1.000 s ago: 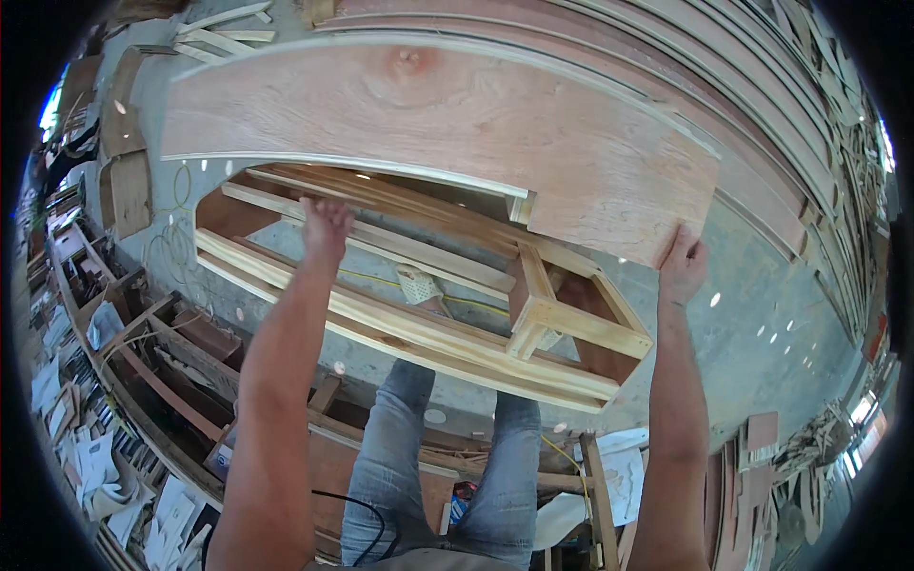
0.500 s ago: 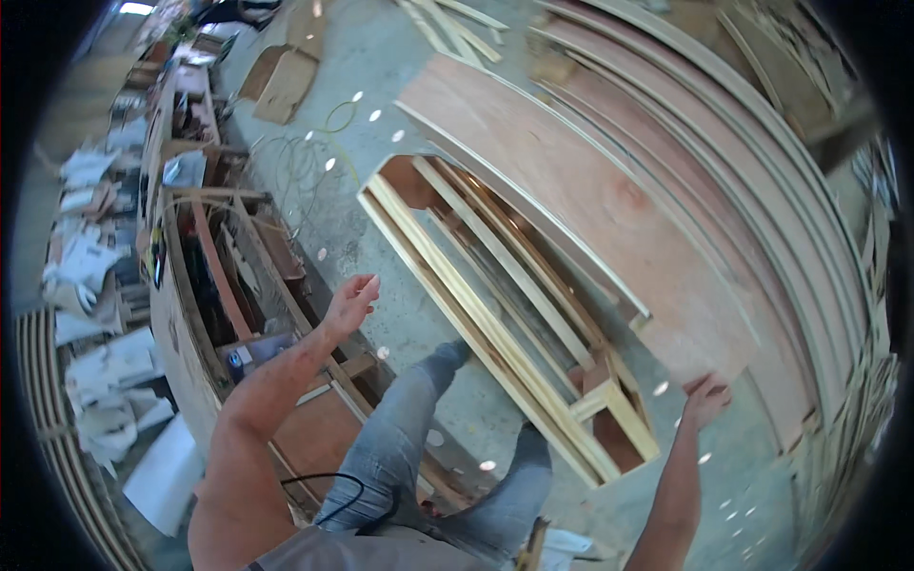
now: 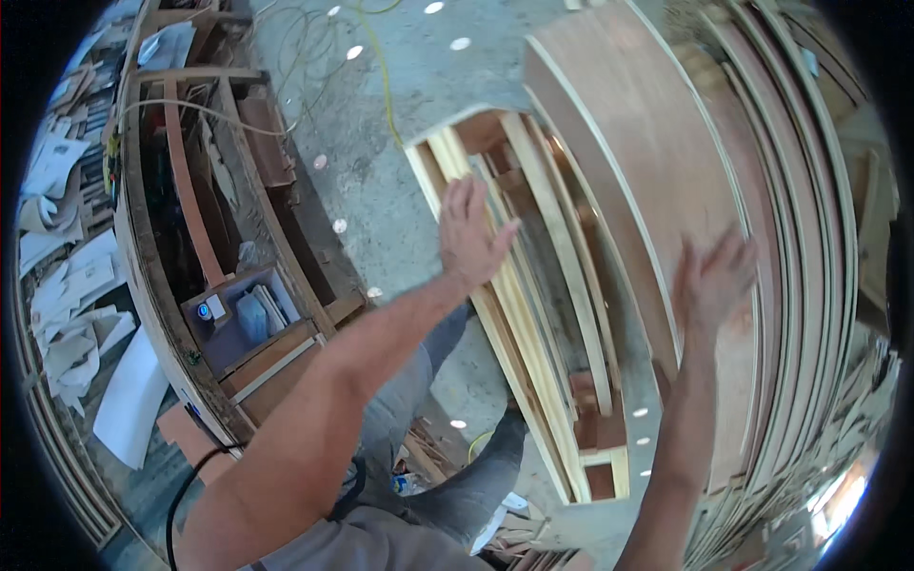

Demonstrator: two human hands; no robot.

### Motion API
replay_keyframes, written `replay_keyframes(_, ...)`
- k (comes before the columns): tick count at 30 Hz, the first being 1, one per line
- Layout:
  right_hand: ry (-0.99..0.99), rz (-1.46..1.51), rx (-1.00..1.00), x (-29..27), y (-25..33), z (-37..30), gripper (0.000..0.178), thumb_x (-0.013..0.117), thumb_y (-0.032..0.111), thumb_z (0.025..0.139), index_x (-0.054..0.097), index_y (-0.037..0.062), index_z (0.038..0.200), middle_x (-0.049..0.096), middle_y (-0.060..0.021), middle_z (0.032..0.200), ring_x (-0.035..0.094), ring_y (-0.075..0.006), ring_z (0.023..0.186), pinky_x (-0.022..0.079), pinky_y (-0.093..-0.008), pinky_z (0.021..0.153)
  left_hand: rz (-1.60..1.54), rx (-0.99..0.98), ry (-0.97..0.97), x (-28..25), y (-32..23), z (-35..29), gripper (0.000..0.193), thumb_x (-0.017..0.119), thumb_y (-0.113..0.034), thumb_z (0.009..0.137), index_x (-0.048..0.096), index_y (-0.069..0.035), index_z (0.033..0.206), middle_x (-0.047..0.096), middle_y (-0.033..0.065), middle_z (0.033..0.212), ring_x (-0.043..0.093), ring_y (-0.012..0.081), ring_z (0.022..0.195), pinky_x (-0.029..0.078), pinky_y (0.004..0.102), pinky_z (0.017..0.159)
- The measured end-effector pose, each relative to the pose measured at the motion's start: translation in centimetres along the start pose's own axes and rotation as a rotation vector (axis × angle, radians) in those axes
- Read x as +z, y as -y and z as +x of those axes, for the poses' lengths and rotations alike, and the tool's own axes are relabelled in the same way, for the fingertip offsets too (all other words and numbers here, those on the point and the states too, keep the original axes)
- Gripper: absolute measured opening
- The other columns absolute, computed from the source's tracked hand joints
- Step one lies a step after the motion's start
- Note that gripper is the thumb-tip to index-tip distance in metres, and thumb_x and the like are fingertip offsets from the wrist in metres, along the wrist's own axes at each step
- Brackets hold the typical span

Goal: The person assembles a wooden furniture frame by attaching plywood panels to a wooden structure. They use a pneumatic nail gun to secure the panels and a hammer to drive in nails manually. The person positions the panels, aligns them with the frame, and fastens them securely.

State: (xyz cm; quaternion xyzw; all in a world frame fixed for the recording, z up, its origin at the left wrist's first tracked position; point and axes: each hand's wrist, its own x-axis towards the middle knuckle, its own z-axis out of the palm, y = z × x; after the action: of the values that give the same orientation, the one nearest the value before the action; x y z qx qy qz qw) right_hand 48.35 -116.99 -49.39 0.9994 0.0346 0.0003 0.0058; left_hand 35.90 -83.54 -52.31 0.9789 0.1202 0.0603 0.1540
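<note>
A long, narrow wooden frame (image 3: 523,324) of pale strips and reddish-brown board lies on the floor in front of me. My left hand (image 3: 471,228) is over its left-hand strips toward the far end, fingers spread and holding nothing; whether it touches them I cannot tell. Right alongside the frame is a long plywood panel (image 3: 624,114) with pale edges. Above the panel's nearer part, my right hand (image 3: 714,281) is smeared by motion, its fingers apart and nothing in them.
Several curved-looking long panels (image 3: 809,190) are stacked at the right. To the left stands a wooden bench structure (image 3: 152,285) with open compartments, one holding a purple-grey box (image 3: 228,347). A yellow hose (image 3: 388,90) trails on the concrete floor. White sheets (image 3: 133,400) lie far left.
My left hand has moved from beside the frame to above its strips. My right hand has left the panel's near end and is over its surface, fingers now apart. The view has shifted.
</note>
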Motion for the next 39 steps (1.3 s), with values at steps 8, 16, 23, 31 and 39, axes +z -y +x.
replay_keyframes(8, -0.083, 0.029, -0.135, 2.9, -0.8, 0.5, 0.084, 0.050, 0.059, 0.094, 0.026, 0.0032, 0.153, 0.025, -0.0293, 0.155, 0.023, -0.0453, 0.144, 0.017, -0.0584, 0.116, -0.316, 0.008, -0.123, -3.0, 4.2, 11.2, 0.057, 0.069, -0.026, 0.088, 0.045, 0.001, 0.132, 0.044, 0.0262, 0.134, 0.043, 0.0429, 0.125, 0.035, 0.0494, 0.107)
replay_keyframes(16, -0.069, 0.023, -0.137, 2.9, -1.1, 0.4, 0.086, 0.047, 0.062, 0.095, 0.028, 0.0003, 0.152, 0.027, -0.0310, 0.153, 0.028, -0.0471, 0.141, 0.021, -0.0582, 0.115, -0.369, 0.228, 0.046, 2.9, -9.1, 25.2, 0.064, 0.058, -0.043, 0.091, 0.045, -0.004, 0.140, 0.036, 0.0224, 0.149, 0.022, 0.0401, 0.145, 0.017, 0.0489, 0.119)
replay_keyframes(23, -0.015, 0.021, -0.051, 3.6, -0.4, 0.4, 0.094, 0.056, 0.065, 0.087, 0.033, -0.0003, 0.150, 0.027, -0.0313, 0.153, 0.025, -0.0474, 0.143, 0.021, -0.0596, 0.115, -0.158, 0.356, 0.201, 6.6, -8.8, 26.2, 0.072, 0.049, -0.056, 0.094, 0.041, -0.008, 0.147, 0.027, 0.0179, 0.157, 0.015, 0.0375, 0.148, 0.011, 0.0500, 0.121)
replay_keyframes(31, -0.088, 0.187, -0.001, 2.9, -0.4, -0.1, 0.093, 0.067, 0.061, 0.081, 0.038, 0.0035, 0.148, 0.030, -0.0276, 0.153, 0.027, -0.0470, 0.142, 0.022, -0.0612, 0.115, -0.035, 0.428, 0.109, 6.4, -9.9, 26.6, 0.077, 0.060, -0.057, 0.086, 0.046, -0.006, 0.143, 0.035, 0.0216, 0.151, 0.026, 0.0427, 0.143, 0.019, 0.0546, 0.118)
replay_keyframes(39, -0.231, 0.355, 0.099, 3.2, -1.3, 0.8, 0.058, 0.069, 0.040, 0.082, 0.056, 0.0100, 0.130, 0.051, -0.0193, 0.132, 0.044, -0.0400, 0.129, 0.031, -0.0600, 0.107, -0.264, 0.758, 0.209, 5.9, -18.8, 19.4, 0.061, 0.060, -0.040, 0.093, 0.046, -0.011, 0.145, 0.039, 0.0202, 0.151, 0.030, 0.0428, 0.142, 0.023, 0.0547, 0.116)
